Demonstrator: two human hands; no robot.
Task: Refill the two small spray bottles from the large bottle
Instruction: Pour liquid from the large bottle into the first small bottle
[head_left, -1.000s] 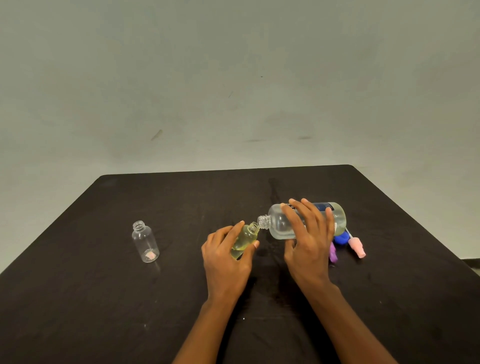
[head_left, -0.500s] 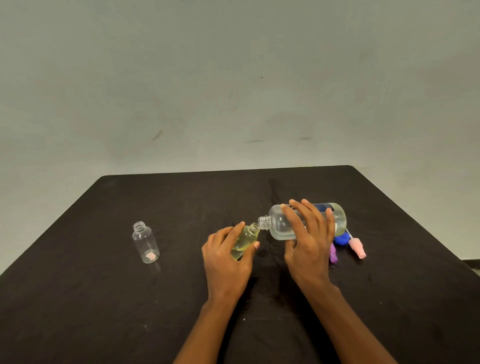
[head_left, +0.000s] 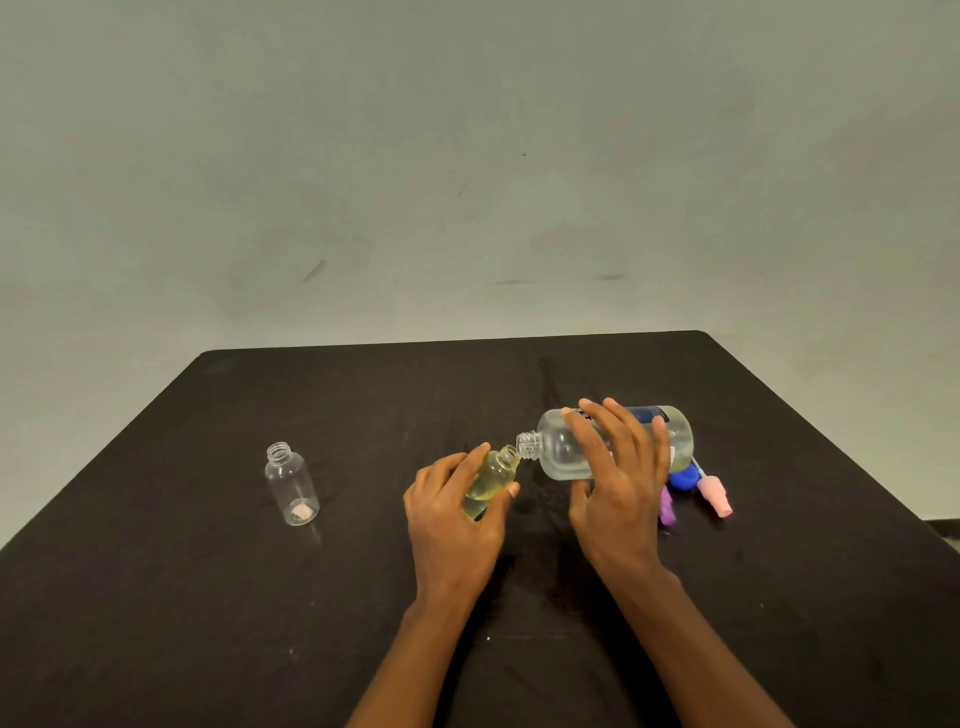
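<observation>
1. A dark desk (head_left: 156, 597), seen from over the person's own forearms, with a plain grey-green wall behind.
2. The left hand (head_left: 452, 514) has fingers and thumb curled round a first small spray bottle (head_left: 491, 480). The bottle is uncapped and leans with its open neck toward two o'clock, probably to meet the pour. It holds pale yellow liquid, seemingly most of the way up.
3. The right hand (head_left: 618, 483) grips the large bottle (head_left: 556, 452) from above, fingers wrapped over its clear body. The bottle lies almost level, its threaded mouth pointing to nine o'clock and touching or just beside the small bottle's neck. I judge it is held this low and close so little spills between two narrow openings.
4. The second small spray bottle (head_left: 291, 486) stands upright at nine o'clock from the left hand, well apart. It is uncapped and empty except for something small and pinkish at its bottom, so it seems to be waiting its turn.
5. At three o'clock from the right hand, partly hidden by it, lie a blue cap (head_left: 683, 478), a pink spray head (head_left: 716, 496) and a purple spray head (head_left: 667, 512) — likely set aside within reach for closing up.
6. The first refill looks nearly done; the second is not yet begun.
</observation>
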